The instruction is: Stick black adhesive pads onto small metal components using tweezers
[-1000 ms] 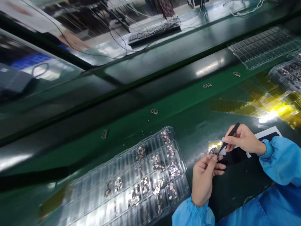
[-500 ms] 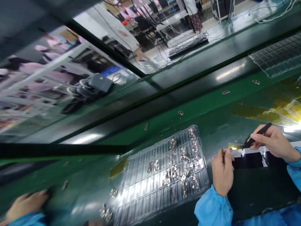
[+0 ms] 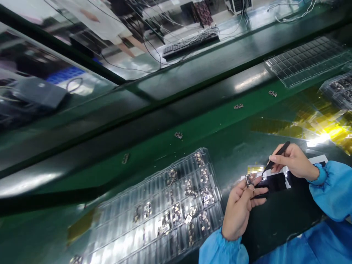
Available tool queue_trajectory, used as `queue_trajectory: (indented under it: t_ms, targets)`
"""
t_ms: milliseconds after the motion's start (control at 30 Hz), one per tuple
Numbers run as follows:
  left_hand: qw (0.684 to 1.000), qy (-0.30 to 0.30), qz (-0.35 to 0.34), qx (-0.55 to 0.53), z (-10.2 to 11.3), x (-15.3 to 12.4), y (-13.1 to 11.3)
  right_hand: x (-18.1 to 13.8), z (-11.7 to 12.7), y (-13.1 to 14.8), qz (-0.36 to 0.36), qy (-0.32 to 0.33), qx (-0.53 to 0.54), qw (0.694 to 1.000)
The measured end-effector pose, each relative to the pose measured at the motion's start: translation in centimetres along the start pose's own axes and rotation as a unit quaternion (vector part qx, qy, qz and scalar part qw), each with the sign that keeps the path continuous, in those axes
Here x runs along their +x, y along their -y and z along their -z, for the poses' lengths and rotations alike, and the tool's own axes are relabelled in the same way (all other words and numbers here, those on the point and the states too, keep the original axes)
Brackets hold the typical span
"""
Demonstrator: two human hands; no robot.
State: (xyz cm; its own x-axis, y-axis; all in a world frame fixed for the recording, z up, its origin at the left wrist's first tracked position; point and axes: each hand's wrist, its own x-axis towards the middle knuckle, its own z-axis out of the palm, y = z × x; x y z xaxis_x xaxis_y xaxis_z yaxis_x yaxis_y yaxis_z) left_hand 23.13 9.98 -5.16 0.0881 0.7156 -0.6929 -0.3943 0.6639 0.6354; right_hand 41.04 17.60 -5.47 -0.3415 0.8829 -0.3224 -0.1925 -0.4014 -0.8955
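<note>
Head view shows me a glossy dark green bench [image 3: 192,124] under hard overhead glare. My left hand [image 3: 239,209] pinches a small metal part [image 3: 249,179] between fingertips near the bench's front edge; my right hand [image 3: 294,161] is closed around black tweezers [image 3: 276,156], tips just beside the part. A clear plastic tray [image 3: 165,209] of similar parts lies to the left, yellow film [image 3: 316,128] toward the right edge, a keyboard [image 3: 189,42] beyond the far edge.

Glossy green belt [image 3: 192,121], smooth, throwing glare. Clear shiny plastic tray [image 3: 154,216] holding tiny metallic parts. Matt black tweezers [image 3: 276,156] at 3 o'clock. Translucent yellow film [image 3: 316,128], shiny, crinkled. Smooth blue cloth sleeves [image 3: 330,187].
</note>
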Motion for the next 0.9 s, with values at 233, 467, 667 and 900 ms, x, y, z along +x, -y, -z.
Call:
queue_trajectory:
  t_ms: [233,467,667,900]
  targets:
    - [0.999,-0.036,0.006,-0.010,0.3,0.2,0.6,0.0,-1.4,-1.3,-0.017,0.011,-0.009,1.000]
    - [1.000,-0.014,-0.005,0.003,0.4,0.0,1.1,-0.1,-2.1,-1.6,-0.024,0.016,-0.027,0.999]
    - [0.985,-0.102,-0.110,0.088,1.3,-0.4,2.2,-0.3,-2.0,-0.7,-0.013,0.016,-0.026,0.999]
    - [0.993,-0.084,-0.073,0.030,0.6,0.1,2.1,0.0,-2.2,-1.3,-0.037,0.026,-0.041,0.998]
